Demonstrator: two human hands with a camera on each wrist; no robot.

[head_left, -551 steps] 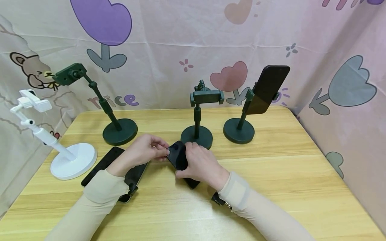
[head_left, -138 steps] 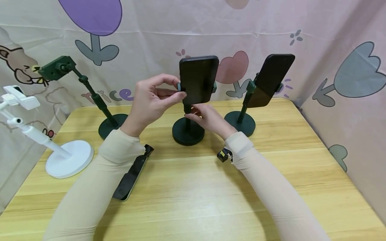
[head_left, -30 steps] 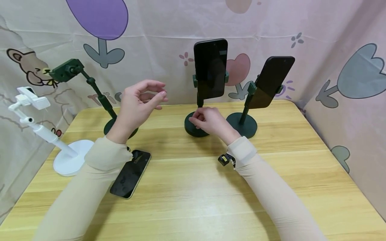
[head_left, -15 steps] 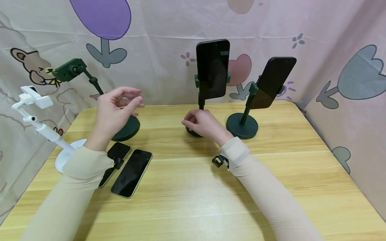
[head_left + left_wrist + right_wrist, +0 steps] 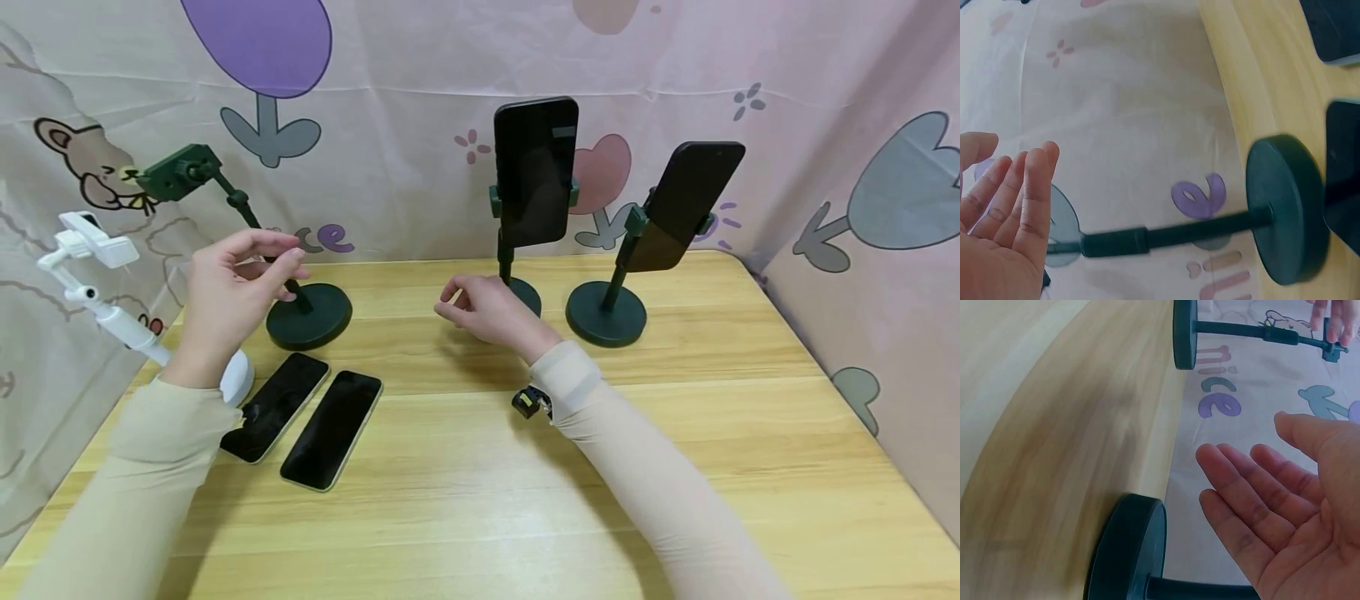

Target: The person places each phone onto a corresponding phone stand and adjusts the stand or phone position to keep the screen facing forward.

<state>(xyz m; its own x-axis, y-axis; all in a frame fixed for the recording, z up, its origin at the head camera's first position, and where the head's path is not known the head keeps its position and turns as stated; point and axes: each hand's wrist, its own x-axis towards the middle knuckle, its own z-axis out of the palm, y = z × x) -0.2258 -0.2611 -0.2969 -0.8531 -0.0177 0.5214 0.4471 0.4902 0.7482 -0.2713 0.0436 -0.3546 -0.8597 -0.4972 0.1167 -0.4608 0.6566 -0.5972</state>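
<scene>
My left hand [image 5: 238, 287] hovers with loosely bent fingers and nothing between them, in front of the left green phone stand [image 5: 309, 317], whose clamp holds no phone. In the left wrist view that stand's pole [image 5: 1210, 228] passes beyond the fingers. My right hand [image 5: 491, 310] is in the air, empty, its fingers relaxed, just left of the middle green stand's base [image 5: 527, 294]. A black phone [image 5: 535, 171] sits upright in that stand's clamp. Below my left hand lie two dark phones, one partly behind the wrist [image 5: 288, 392] and one beside it [image 5: 332, 431].
A white phone stand [image 5: 123, 327] is at the left edge, its base partly hidden by my left arm. At the right, another green stand [image 5: 606, 314] carries a tilted black phone [image 5: 684, 206]. A printed cloth [image 5: 405, 175] hangs behind the wooden table [image 5: 585, 500].
Earlier the middle stand's clamp had no phone; now a phone is in it. Over the last second both hands have moved left, away from it, the left hand farther.
</scene>
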